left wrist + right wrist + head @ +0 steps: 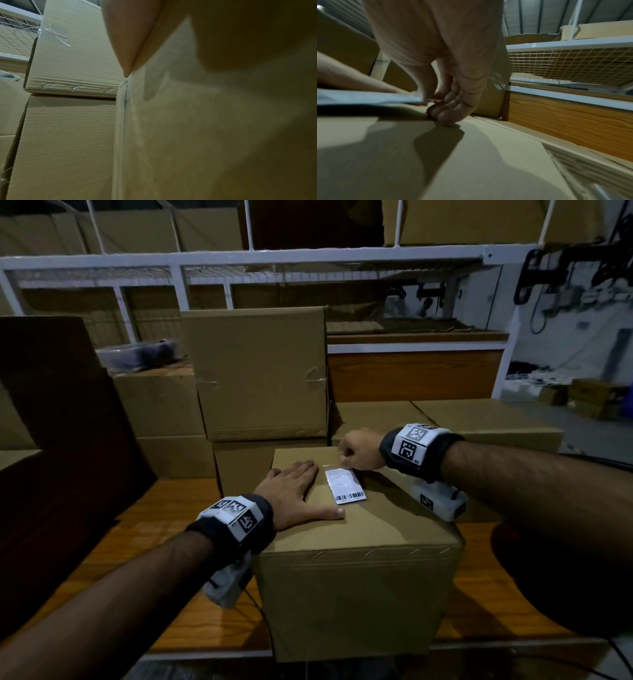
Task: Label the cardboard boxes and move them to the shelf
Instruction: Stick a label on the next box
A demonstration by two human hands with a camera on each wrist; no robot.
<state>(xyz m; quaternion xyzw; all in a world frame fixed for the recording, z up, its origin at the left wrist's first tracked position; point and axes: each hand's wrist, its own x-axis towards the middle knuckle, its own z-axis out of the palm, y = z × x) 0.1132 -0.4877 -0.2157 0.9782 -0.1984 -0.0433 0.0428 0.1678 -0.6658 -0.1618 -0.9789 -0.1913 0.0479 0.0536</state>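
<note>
Head view shows a white rack with mesh shelves across the back, cardboard cartons stacked on and under it. Below lies a wooden table, and on it, nearest the person, stands the box, closed, with staples along its front top edge. Behind it a taller carton sits on another, a strip of clear tape on its side.

On the box top, toward the far side, lies a white label with a barcode at its near end. The left hand rests flat on the lid just left of the label, fingers straight and close together, thumb spread out toward the label's near end. The right hand is at the label's far end; the right wrist view shows its thumb and forefinger pinching that end, slightly lifted off the cardboard, the other fingers curled with their knuckles on the lid.
</note>
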